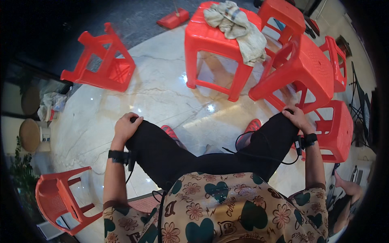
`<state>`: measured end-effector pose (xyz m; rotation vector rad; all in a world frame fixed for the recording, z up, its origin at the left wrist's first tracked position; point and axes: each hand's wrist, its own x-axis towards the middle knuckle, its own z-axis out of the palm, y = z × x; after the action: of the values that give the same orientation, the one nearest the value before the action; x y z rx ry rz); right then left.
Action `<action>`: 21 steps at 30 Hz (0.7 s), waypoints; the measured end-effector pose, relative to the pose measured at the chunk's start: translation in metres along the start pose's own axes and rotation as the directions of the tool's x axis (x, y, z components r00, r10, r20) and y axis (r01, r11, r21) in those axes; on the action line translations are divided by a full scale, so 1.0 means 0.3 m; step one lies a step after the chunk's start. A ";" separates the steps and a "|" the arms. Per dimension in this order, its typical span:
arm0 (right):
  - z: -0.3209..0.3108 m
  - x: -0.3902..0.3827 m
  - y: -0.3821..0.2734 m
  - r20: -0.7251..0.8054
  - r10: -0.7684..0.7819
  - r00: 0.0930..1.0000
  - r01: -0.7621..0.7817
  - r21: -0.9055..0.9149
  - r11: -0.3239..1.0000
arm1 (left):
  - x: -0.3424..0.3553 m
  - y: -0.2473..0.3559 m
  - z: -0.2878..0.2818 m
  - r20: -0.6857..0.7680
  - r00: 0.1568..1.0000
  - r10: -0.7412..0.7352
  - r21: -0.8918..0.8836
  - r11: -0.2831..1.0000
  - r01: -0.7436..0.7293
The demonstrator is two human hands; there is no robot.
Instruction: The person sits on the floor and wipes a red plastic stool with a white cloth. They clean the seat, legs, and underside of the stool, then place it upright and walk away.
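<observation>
My left hand (127, 127) rests on my left knee, its fingers draped over the black trousers (162, 156) and the thumb showing on top. On my right knee lies my right hand (299, 120), fingers bent loosely over the knee. Neither hand holds an object. Each wrist wears a black strap with a small device; a black cable (279, 160) runs from the right one across my thigh. Ahead, a red plastic stool (214, 38) stands upright with a crumpled, dirty white cloth (235, 26) over its top. Another red stool (312, 67) leans or lies tilted near my right hand.
A toppled red stool (107, 67) lies at far left. More red stools, including one beside my right arm (338, 131), crowd the right. A red plastic chair (60, 198) is at lower left, a red dustpan (173, 18) at the back. Someone's bare leg (348, 188) shows at lower right.
</observation>
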<state>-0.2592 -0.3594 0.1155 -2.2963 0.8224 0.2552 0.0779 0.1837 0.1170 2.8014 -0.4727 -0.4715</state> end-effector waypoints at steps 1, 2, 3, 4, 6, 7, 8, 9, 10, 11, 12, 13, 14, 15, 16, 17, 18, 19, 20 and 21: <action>0.010 -0.010 0.005 -0.046 -0.058 0.997 0.056 -0.045 0.997 | -0.013 0.013 0.006 -0.031 0.996 0.079 0.018 0.997 -0.078; 0.018 -0.003 -0.016 -0.085 -0.126 0.988 0.118 -0.098 0.988 | -0.019 0.012 0.009 -0.064 0.986 0.151 0.033 0.988 -0.149; 0.018 -0.010 -0.057 -0.083 -0.144 0.986 0.134 -0.116 0.984 | -0.021 0.011 0.011 -0.096 0.971 0.221 0.049 0.975 -0.217; 0.007 -0.026 -0.108 -0.077 -0.208 0.975 0.188 -0.211 0.959 | -0.025 0.013 0.007 -0.116 0.929 0.351 0.113 0.934 -0.338; 0.017 -0.014 -0.111 -0.031 -0.362 0.932 0.331 -0.337 0.881 | 0.000 0.038 0.003 -0.054 0.842 0.537 0.149 0.838 -0.525; 0.012 -0.004 -0.114 0.002 -0.398 0.917 0.377 -0.330 0.866 | 0.014 0.065 -0.010 -0.016 0.787 0.617 0.185 0.775 -0.604; 0.025 0.027 -0.106 0.005 -0.378 0.926 0.363 -0.291 0.885 | 0.045 0.073 -0.004 0.047 0.758 0.650 0.163 0.744 -0.648; 0.036 0.054 -0.093 0.009 -0.356 0.935 0.346 -0.251 0.904 | 0.076 0.081 0.003 0.111 0.724 0.681 0.135 0.711 -0.690; 0.042 0.080 -0.068 0.002 -0.346 0.938 0.341 -0.170 0.924 | 0.112 0.098 0.009 0.138 0.711 0.689 0.096 0.705 -0.702; 0.040 0.116 -0.059 0.033 -0.303 0.952 0.305 -0.150 0.941 | 0.147 0.106 0.018 0.153 0.719 0.678 0.067 0.719 -0.692; 0.040 0.144 -0.051 0.045 -0.280 0.959 0.284 -0.108 0.953 | 0.172 0.103 0.024 0.181 0.744 0.643 0.018 0.754 -0.656; 0.043 0.164 -0.040 0.047 -0.257 0.965 0.260 -0.066 0.963 | 0.193 0.100 0.028 0.208 0.762 0.613 -0.025 0.782 -0.623; 0.031 0.185 -0.039 0.046 -0.259 0.965 0.261 -0.035 0.965 | 0.212 0.090 0.022 0.218 0.766 0.604 -0.038 0.790 -0.612; 0.025 0.202 -0.033 0.053 -0.228 0.972 0.227 0.022 0.974 | 0.229 0.081 0.015 0.230 0.771 0.594 -0.051 0.798 -0.600; 0.010 0.225 -0.048 0.071 -0.210 0.975 0.209 0.025 0.978 | 0.239 0.083 0.010 0.245 0.769 0.590 -0.078 0.803 -0.591; 0.000 0.244 -0.062 0.091 -0.192 0.977 0.190 0.033 0.981 | 0.250 0.080 0.007 0.248 0.764 0.596 -0.090 0.799 -0.594; -0.003 0.263 -0.064 0.120 -0.164 0.979 0.158 0.053 0.986 | 0.256 0.082 0.003 0.262 0.762 0.592 -0.092 0.802 -0.590; -0.016 0.282 -0.072 0.145 -0.137 0.980 0.128 0.068 0.989 | 0.265 0.088 -0.007 0.271 0.761 0.589 -0.095 0.803 -0.588; -0.028 0.299 -0.079 0.171 -0.114 0.979 0.101 0.082 0.991 | 0.268 0.090 -0.011 0.278 0.766 0.580 -0.106 0.810 -0.576; -0.032 0.309 -0.078 0.191 -0.108 0.976 0.094 0.083 0.992 | 0.286 0.096 -0.011 0.288 0.760 0.583 -0.133 0.810 -0.571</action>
<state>-0.1725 -0.3977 0.0995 -2.1955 0.6037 0.3917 0.1480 0.1274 0.1054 2.3543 -1.3309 -0.7666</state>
